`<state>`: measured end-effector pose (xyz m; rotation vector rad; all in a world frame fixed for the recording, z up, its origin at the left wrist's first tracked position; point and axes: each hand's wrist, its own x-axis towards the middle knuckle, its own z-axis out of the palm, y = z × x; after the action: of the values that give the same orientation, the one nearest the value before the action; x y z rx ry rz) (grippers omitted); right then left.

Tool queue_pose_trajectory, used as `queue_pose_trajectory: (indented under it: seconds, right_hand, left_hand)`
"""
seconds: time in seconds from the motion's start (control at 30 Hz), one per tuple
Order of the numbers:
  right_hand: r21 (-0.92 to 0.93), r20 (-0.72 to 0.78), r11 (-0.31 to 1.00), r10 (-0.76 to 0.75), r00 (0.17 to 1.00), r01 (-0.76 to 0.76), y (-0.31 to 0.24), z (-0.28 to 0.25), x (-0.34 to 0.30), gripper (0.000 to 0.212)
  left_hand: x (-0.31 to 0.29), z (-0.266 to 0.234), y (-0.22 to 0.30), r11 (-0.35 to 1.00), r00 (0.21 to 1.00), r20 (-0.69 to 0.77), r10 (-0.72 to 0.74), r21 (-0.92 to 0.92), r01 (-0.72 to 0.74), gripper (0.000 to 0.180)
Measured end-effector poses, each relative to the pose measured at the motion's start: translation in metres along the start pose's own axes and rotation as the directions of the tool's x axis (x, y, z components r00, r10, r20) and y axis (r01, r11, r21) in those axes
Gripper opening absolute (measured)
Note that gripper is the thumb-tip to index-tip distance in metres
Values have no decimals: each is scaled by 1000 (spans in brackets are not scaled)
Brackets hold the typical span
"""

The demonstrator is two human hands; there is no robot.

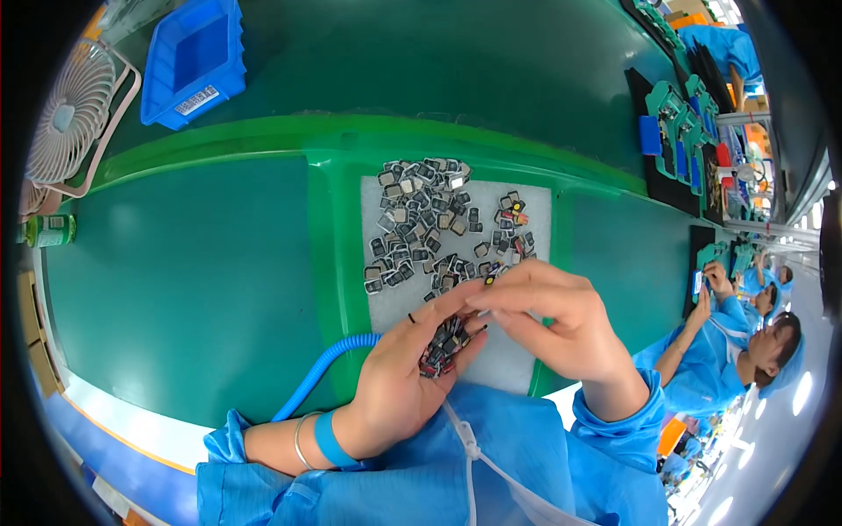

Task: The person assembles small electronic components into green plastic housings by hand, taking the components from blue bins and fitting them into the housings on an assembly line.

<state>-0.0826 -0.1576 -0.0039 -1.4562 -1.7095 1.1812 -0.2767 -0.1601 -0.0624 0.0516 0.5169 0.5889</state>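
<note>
My left hand (395,373) is cupped near the front of a whitish foam sheet (395,307). In its palm lies a heap of small black and metallic parts (445,347), some with red bits. Above that heap, my right hand (561,320) reaches in from the right, its fingers bent and pressed together by the left fingertips. Whatever may be between the right fingertips is hidden. Beyond my hands, many small dark rectangular parts with pale edges (421,219) lie loosely piled on the sheet. A smaller cluster of parts (513,228), with yellow and red spots, sits to their right.
A blue plastic bin (197,66) and a pink fan (74,114) stand at the far left, above a green jar (51,230). A coiled blue cord (324,368) runs to my left wristband. Green fixtures (680,131) and a co-worker (719,342) are at the right.
</note>
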Motion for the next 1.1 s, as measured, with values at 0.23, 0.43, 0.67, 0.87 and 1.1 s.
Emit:
queue_pose_trajectory:
  seconds: [0.23,0.43,0.67,0.87,1.1]
  right_hand:
    - [-171,120,984,-24,992,45,-19,11,-8,42]
    - [-216,75,976,-19,997,35,-21,13,-16,40]
    - [-220,-6,975,38,999,-39,-24,10,-27,38]
    - [-91,-72,989,111,991,-117,-2,1,-24,20]
    - [-370,-364,917,1,932,-146,57,-22,7,14]
  left_hand:
    - [3,-1,0,998,993,102,57,-22,-55,48]
    - [0,-1,-3,999,991,133,16,-43,-11,45]
    - [-1,-7,-19,948,996,-17,89,307,-79,19]
    - [-4,4,-7,985,992,-66,112,140,-102,8]
    - [-3,4,2,998,1000,-14,-27,56,28,14]
